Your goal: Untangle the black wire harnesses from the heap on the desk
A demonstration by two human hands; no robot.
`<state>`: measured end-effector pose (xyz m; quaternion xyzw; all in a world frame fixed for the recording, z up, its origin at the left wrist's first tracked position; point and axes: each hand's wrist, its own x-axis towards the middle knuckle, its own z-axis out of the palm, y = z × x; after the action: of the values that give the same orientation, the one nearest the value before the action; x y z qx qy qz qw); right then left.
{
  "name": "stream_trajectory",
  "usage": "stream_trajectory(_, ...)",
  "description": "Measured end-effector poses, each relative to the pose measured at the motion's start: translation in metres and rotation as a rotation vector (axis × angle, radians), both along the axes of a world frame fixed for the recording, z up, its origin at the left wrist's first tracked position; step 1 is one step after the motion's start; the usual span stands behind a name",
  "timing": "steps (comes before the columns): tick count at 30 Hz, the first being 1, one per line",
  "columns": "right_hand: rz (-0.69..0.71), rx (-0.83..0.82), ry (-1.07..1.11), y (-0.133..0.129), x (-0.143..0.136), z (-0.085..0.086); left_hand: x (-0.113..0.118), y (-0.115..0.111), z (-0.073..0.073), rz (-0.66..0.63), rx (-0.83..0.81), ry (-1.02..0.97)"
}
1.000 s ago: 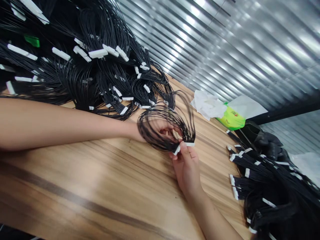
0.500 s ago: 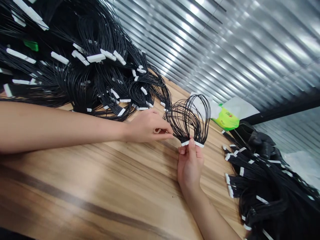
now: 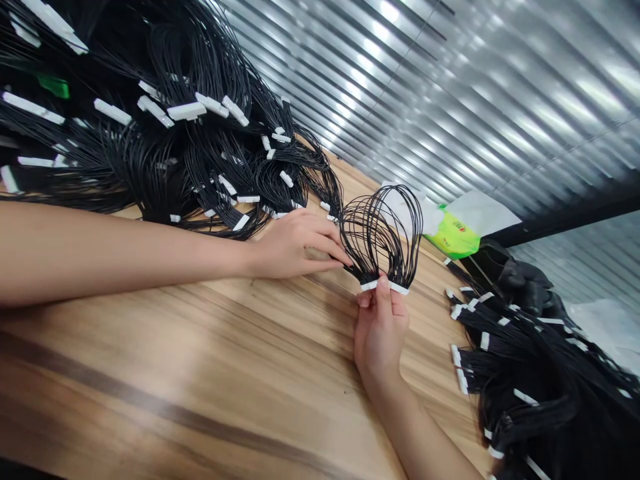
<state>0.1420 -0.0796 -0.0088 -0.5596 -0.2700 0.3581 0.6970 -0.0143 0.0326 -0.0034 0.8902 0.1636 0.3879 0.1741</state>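
A looped bundle of thin black wires point(image 3: 375, 230) stands up from white connectors point(image 3: 399, 288) near the middle of the view. My right hand point(image 3: 383, 327) pinches the connectors from below, thumb across their front. At the left side of the loops, my left hand point(image 3: 305, 245) has its fingertips together on black wires near the connector end. What exactly lies between those fingertips is too small to make out beyond the wires.
A large heap of black wire harnesses point(image 3: 200, 153) with white connectors covers the back left of the wooden table point(image 3: 225, 373). Another pile point(image 3: 530, 380) lies at the right. Behind are a green-yellow packet point(image 3: 453, 237) and a corrugated metal wall point(image 3: 450, 100).
My left hand's fingers have straightened somewhat and moved slightly right, onto the wires by the connectors. My right hand has hardly moved. The view has shifted slightly.
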Motion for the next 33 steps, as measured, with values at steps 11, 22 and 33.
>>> stream_trajectory(11,0.027,-0.026,-0.052,-0.0024,0.0006,-0.0049,-0.0003,-0.0044,0.0037,-0.022,0.000,0.069)
stream_trajectory(22,0.040,-0.038,-0.078,-0.0034,0.0025,-0.0097,0.0035,-0.0028,0.0023,-0.065,-0.112,0.131)
stream_trajectory(33,0.037,-0.032,-0.068,-0.0029,-0.0001,-0.0049,0.0014,-0.0076,0.0080,-0.120,-0.002,0.115)
